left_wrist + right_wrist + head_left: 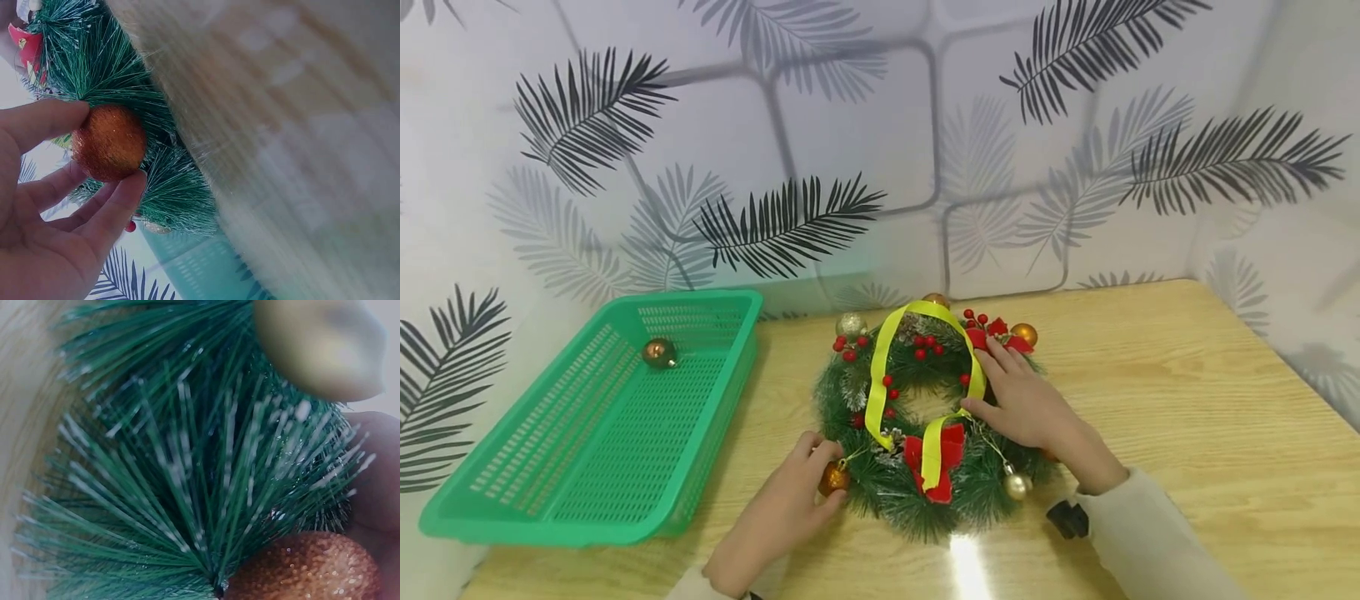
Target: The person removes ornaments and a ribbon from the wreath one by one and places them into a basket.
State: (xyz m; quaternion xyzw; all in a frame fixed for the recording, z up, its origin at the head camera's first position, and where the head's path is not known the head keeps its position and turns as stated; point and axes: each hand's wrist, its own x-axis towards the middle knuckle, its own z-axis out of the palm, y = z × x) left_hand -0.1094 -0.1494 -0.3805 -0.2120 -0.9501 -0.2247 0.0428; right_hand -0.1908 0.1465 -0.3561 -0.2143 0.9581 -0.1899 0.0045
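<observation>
A green pine wreath [895,500] lies on the wooden table. It carries red berries, pine cones, a red bow [953,450] and a looped yellow ribbon [880,379]. At its near left edge, my left hand [786,496] pinches an orange glitter bauble [112,144] between thumb and fingers. My right hand [1030,406] rests on the wreath's right side, fingers extended over the ribbon and beside the red fabric petals [1018,343]. Below it hangs a pale gold bauble [1018,486]. Close up in the right wrist view is a copper glitter bauble [309,569].
On the left stands a green plastic basket [741,358] with a brown bauble [659,352] inside. The wooden table [1157,400] meets a leaf-patterned wall covering [857,133] behind the wreath. More baubles, including an orange one [1024,335], sit along the wreath's far edge.
</observation>
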